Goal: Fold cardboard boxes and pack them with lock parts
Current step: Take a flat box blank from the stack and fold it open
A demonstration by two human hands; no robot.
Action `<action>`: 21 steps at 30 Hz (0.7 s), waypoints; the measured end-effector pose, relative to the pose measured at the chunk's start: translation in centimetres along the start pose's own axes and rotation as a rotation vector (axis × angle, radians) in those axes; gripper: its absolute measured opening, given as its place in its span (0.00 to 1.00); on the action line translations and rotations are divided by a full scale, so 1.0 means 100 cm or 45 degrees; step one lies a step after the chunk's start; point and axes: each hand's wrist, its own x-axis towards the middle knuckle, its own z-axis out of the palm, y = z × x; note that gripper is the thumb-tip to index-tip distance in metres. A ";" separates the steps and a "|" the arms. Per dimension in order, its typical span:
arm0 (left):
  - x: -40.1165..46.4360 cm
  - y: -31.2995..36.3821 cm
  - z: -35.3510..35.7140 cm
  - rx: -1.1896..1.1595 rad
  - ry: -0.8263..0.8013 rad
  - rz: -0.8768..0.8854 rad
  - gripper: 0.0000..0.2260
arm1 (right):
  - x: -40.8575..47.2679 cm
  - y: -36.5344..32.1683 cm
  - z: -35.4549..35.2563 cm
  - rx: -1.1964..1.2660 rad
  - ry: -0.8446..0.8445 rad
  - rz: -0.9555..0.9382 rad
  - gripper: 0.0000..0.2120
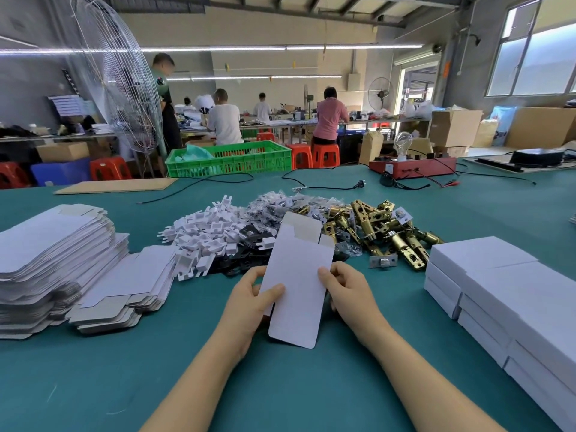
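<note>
While the flat box blank sits upright between both hands, the job now looks like popping it open into a sleeve, and the way to do that well is to squeeze the two long edges toward each other evenly, so the creases break square instead of buckling. Left hand pinches the left edge, thumb on the white face, fingers tucked behind; right hand clamps the right edge the same way, thumb on the front. The blank hangs just above the green surface, its notched top flap tilted away toward the parts. Keep the grip low, as it is, so the top can open freely. Brass latch parts lie beyond the right hand, white plastic pieces beyond the left. More flat blanks are stacked far left, finished boxes far right.
</note>
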 end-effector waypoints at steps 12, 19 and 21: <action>-0.013 0.017 0.027 0.100 0.020 0.503 0.12 | 0.008 -0.028 -0.017 0.073 0.487 -0.342 0.08; -0.017 0.014 0.033 -0.038 -0.116 0.467 0.12 | 0.016 -0.092 -0.080 -0.109 0.138 -0.464 0.04; -0.018 0.015 0.034 -0.084 -0.127 0.447 0.12 | 0.014 -0.098 -0.085 -0.223 -0.014 -0.373 0.02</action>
